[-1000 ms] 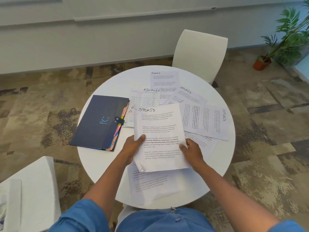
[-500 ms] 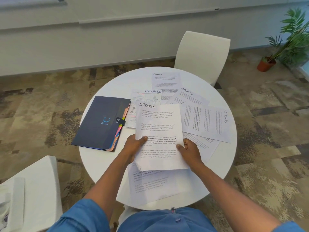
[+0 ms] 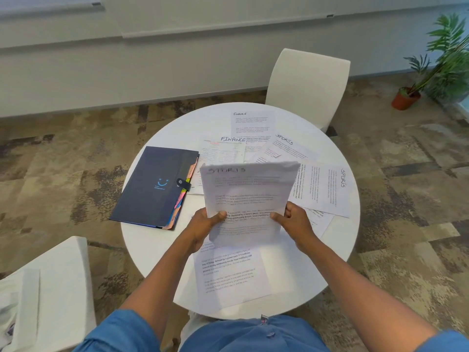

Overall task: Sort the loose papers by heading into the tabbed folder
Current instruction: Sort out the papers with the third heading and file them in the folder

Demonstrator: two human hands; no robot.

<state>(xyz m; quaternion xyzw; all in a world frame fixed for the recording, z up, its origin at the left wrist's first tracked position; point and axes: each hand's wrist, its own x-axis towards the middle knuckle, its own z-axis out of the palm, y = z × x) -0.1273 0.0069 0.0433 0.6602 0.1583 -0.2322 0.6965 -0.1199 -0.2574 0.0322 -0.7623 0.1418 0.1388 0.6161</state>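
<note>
Both hands hold one printed sheet [image 3: 250,199] lifted off a round white table [image 3: 142,247]. The left hand [image 3: 203,224] pinches the sheet's lower left edge, thumb on its face and fingers hidden behind; the right hand [image 3: 294,222] grips the lower right edge the same way. The sheet is tilted toward the camera and blurred; its handwritten heading is hard to read.

The folder [image 3: 152,186], dark blue with a small smile mark, lies closed on the table to the left of the held sheet, its snap strap fastened and coloured tabs showing along its right edge.

Beyond the held sheet lie two sheets headed FINANCE [image 3: 252,123] [image 3: 223,148]. To its right lie two headed SPORTS [image 3: 286,148] [image 3: 324,189], the nearer one turned sideways. Another sheet [image 3: 228,275] lies below the held sheet at the table's near edge, its heading hidden. A white chair [image 3: 307,87] stands behind the table.
</note>
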